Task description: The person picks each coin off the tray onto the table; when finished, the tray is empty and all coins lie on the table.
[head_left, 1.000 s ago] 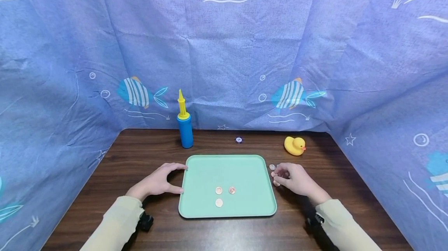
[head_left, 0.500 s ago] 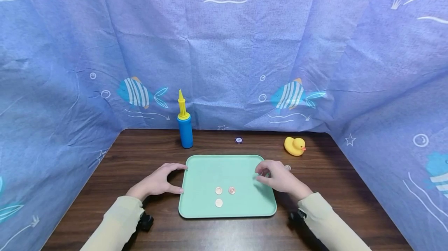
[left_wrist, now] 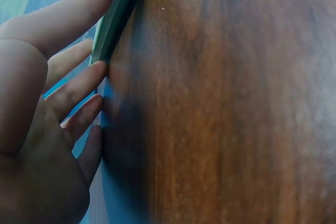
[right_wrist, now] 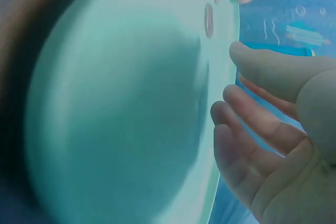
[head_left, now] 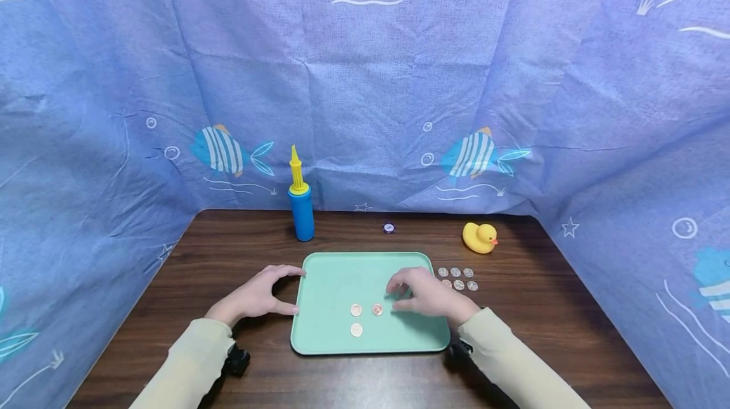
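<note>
A light green tray [head_left: 365, 276] lies on the table with three coins on its lower middle: a left one [head_left: 356, 310], a reddish one [head_left: 377, 309] and a front one [head_left: 356, 330]. At the tray's left edge, my left hand [head_left: 259, 295] rests thumb and fingertips against the rim, the fingers extended. My right hand [head_left: 419, 292] hovers over the tray's right half, just right of the reddish coin. In the right wrist view its thumb [right_wrist: 257, 64] and fingers [right_wrist: 244, 153] stand apart, with no coin visible between them.
Several coins [head_left: 455, 272] lie in two rows on the table right of the tray. A yellow rubber duck [head_left: 480, 238] stands behind them. Near the back are a poker chip [head_left: 388, 228] and a blue and yellow hand pump [head_left: 302, 215], before a blue fish-print curtain [head_left: 365, 79].
My right hand has moved left from the coins on the table to above the tray, uncovering those coins. My left hand and the three tray coins have stayed put.
</note>
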`<state>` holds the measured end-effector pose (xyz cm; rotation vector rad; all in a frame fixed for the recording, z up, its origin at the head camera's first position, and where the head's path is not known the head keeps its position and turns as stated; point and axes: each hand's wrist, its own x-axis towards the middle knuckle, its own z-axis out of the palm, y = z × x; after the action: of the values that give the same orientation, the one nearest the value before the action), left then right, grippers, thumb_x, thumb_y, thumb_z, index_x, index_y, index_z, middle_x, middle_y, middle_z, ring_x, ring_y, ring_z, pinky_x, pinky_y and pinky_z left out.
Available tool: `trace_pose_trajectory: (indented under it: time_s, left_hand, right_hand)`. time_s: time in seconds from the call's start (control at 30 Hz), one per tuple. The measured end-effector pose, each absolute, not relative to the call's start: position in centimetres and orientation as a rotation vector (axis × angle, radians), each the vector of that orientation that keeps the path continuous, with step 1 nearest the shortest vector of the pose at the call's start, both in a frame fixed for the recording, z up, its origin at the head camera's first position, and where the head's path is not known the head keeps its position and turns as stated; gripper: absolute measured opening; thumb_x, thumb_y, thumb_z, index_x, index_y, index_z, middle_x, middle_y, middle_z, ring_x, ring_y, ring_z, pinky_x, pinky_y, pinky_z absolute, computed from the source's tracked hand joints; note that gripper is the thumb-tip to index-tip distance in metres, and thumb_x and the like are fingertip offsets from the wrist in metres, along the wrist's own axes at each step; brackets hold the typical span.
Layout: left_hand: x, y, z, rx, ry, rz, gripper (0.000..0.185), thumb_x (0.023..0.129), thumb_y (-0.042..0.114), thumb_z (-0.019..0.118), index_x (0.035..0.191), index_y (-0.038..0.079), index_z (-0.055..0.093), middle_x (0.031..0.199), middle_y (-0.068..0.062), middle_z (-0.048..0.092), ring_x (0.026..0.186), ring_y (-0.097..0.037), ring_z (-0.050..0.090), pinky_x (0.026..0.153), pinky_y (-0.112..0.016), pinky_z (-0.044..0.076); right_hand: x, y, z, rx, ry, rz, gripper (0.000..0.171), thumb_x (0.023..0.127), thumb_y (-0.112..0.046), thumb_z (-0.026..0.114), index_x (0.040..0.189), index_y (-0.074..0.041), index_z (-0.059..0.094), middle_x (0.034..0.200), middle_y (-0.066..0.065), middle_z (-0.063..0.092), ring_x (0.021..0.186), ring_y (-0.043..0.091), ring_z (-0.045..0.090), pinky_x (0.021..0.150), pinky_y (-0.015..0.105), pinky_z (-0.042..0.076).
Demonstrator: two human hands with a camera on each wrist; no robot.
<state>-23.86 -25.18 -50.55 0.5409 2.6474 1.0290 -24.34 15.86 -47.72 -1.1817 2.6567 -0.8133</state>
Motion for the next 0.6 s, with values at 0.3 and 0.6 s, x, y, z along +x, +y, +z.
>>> trace_pose_trajectory:
  time_s: [0.3,0.6]
  left_hand:
    - [-24.0,-25.1,-50.5,0.546,2.644,1.035,0.081,0.08,0.047,0.091,0.149,0.021,0.058,0.154,-0.005,0.053,0.147,-0.036,0.039,0.116,-0.062,0.037]
    - [-23.9,-25.1,-50.5,0.532,2.647,1.016,0.081,0.08,0.049,0.091,0.149,0.024,0.057,0.154,-0.004,0.053,0.146,-0.035,0.039,0.116,-0.061,0.037]
  right_hand:
    - [-23.7,12.9,-48.0,-1.291,2.605,-0.685,0.018,0.09,-0.013,0.083,0.106,-0.009,0.077,0.099,0.0,0.073,0.087,0.012,0.065,0.082,0.024,0.054]
    - [-23.4,12.0,-48.6,-1.344,2.599,-0.695,0.011,0.088,-0.007,0.083,0.096,-0.012,0.077,0.091,-0.003,0.069,0.084,0.007,0.062,0.077,0.018,0.051]
